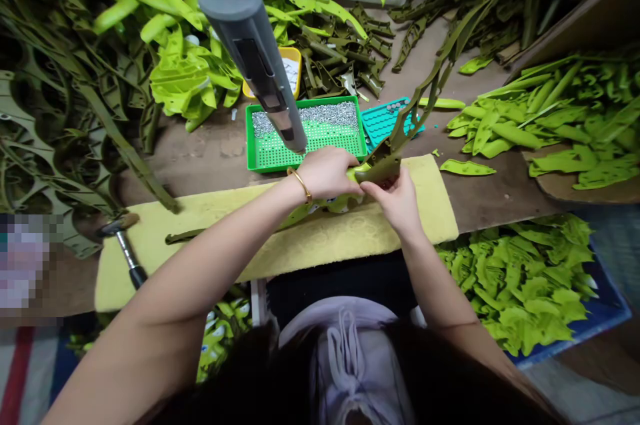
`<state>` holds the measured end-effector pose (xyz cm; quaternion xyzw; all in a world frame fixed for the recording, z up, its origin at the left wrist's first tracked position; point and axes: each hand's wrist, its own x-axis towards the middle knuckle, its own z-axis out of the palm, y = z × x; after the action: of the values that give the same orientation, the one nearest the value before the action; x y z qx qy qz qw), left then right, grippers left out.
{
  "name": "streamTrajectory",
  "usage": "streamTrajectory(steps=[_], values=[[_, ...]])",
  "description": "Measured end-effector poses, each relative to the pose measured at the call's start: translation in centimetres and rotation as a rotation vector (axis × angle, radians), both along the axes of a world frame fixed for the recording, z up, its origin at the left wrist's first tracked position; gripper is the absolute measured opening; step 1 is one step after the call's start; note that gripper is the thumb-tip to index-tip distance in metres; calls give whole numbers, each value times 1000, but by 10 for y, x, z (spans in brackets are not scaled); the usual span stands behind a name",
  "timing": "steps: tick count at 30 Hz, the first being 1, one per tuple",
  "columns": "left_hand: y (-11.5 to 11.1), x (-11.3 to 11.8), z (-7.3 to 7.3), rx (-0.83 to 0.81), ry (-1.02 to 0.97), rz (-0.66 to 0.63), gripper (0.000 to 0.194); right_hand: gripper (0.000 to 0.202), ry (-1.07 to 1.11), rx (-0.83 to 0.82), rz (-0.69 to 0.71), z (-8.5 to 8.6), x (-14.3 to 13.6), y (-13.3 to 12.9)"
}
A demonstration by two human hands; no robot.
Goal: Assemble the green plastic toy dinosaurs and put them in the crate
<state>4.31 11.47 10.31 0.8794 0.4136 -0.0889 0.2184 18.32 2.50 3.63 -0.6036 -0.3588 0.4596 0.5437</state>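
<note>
My left hand [330, 172] is closed around a lime-green plastic piece, mostly covered by the fingers, over the yellow cloth [300, 248]. Just to its right, my right hand [397, 202] grips the lower end of a long curved olive-green plastic part [384, 162], whose openwork arm rises toward the upper right. The two pieces meet between my hands; how they join is hidden. More lime-green plastic with white spots shows under my left wrist. A grey powered screwdriver [255, 52] hangs above my left hand, its tip close to the wrist.
Behind my hands are a green tray [307, 162] of small screws and a teal tray [387, 120]. A hammer [129, 255] lies left. Olive parts [65, 98] and lime-green parts [555, 105] are piled around. A blue bin [607, 305] of green pieces stands lower right.
</note>
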Motion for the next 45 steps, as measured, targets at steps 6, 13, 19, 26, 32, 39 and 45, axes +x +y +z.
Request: streamTrajectory(steps=[6, 13, 19, 26, 32, 39, 45], values=[[-17, -1, 7, 47, -23, -43, 43, 61, 4, -40, 69, -6, 10, 2], [-51, -9, 19, 98, -267, -17, 68, 43, 39, 160, 299, -9, 9, -7], [-61, -13, 23, 122, -214, -35, 53, 40, -1, 229, 177, -8, -12, -10], [-41, 7, 34, 64, -128, -115, 44, 30, -79, 84, 306, 3, -8, -7], [-14, 29, 25, -93, -23, -51, 35, 33, -703, -68, 115, 12, 129, -13], [0, 47, 2, -231, -136, 79, 34, 65, -1150, -443, -450, -24, 201, -19], [-22, 69, -9, -225, -229, 226, 31, 49, -996, -465, -407, -24, 195, -12]])
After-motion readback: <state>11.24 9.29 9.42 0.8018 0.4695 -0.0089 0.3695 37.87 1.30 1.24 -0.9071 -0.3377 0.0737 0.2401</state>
